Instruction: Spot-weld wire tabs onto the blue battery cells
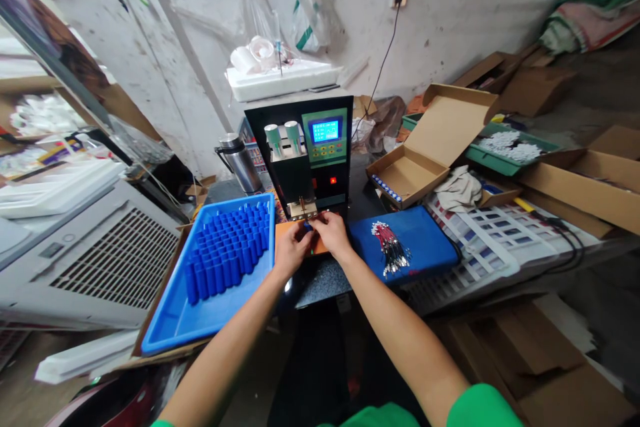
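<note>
Both hands meet under the electrodes of a black spot welder (305,210) with a lit blue display. My left hand (291,245) is closed, thumb and fingers pinching a small blue piece that looks like a battery cell (309,227), mostly hidden by the fingers. Fingers of my right hand (331,232) are pinched at the electrode tips; what they hold is too small to make out. An orange block (317,247) lies beneath the hands. To the left, a blue tray (170,323) carries rows of upright blue cylindrical battery cells (227,250).
Right of the welder, a bundle of red and black wire leads (390,247) lies on a blue pad (433,240). Behind are an open cardboard box (413,170) with several cells and a green tray (505,163) of white parts. A steel flask (240,163) stands behind the blue tray.
</note>
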### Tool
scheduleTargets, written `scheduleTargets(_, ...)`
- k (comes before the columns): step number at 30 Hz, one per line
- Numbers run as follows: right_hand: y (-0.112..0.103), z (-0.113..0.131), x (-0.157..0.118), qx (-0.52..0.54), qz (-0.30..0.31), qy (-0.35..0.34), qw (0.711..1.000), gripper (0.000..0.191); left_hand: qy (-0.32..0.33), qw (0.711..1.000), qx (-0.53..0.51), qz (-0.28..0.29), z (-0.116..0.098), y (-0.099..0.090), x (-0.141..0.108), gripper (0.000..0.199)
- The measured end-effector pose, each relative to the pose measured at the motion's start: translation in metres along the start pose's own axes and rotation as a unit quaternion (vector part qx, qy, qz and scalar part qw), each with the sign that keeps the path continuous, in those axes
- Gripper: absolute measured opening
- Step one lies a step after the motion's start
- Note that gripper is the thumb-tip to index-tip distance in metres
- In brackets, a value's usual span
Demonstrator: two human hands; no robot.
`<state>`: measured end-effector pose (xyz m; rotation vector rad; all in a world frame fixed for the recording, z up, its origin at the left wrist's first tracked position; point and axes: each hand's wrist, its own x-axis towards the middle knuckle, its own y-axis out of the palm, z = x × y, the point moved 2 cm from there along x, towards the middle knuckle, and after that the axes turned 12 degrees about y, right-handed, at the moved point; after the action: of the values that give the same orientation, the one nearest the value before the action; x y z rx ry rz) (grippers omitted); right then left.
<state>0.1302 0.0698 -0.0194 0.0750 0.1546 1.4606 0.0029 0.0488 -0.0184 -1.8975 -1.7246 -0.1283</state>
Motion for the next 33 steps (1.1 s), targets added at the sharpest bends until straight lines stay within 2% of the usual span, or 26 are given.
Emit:
scheduleTargets(14,-0.0021,-0.0005,-0.0006,-0.011,-0.002,-0.011,1.000,0.014,0.007,1.000,-0.020,0.002,-0.0057,0.0019,0.0007,0.039)
scheduleTargets(33,-0.0050,-0.0004,-0.0047,-0.006,0.001,-0.001,1.000,0.014,0.019,1.000,-0.006,0.000,0.0010,0.0030,-0.0021,0.033)
